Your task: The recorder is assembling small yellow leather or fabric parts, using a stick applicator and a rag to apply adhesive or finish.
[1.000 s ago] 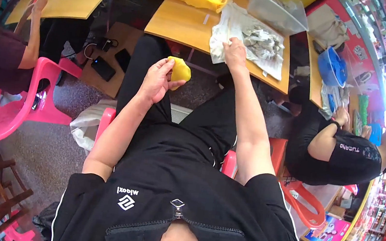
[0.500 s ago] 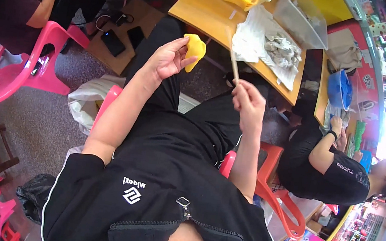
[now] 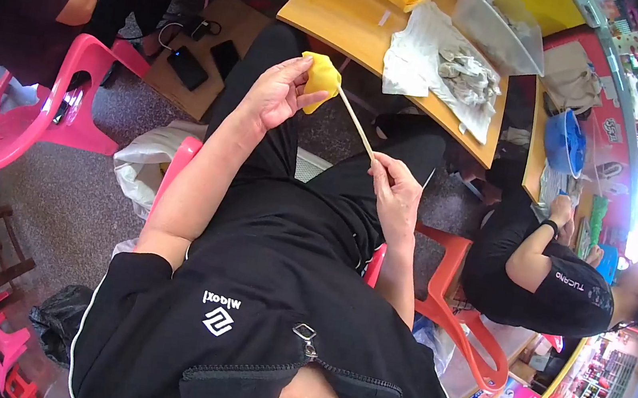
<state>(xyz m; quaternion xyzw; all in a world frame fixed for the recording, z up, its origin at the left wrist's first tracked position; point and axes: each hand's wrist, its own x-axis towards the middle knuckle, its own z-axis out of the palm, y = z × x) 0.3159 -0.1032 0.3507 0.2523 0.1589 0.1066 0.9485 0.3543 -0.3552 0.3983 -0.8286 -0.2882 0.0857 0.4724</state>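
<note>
A yellow piece [image 3: 321, 80] is pinched at its left edge between the thumb and fingers of the left hand [image 3: 274, 96], on the near side of the table's [image 3: 338, 20] front edge. A thin stick [image 3: 356, 127] is gripped at its lower end by the right hand [image 3: 397, 196]; the far tip is met by the yellow piece's right edge, though whether it is pressed in cannot be told. The hands are kept well apart, the gap over the black trousers [image 3: 411, 139] being spanned by the stick. The table's front edge is reached by a white cloth [image 3: 412, 54].
</note>
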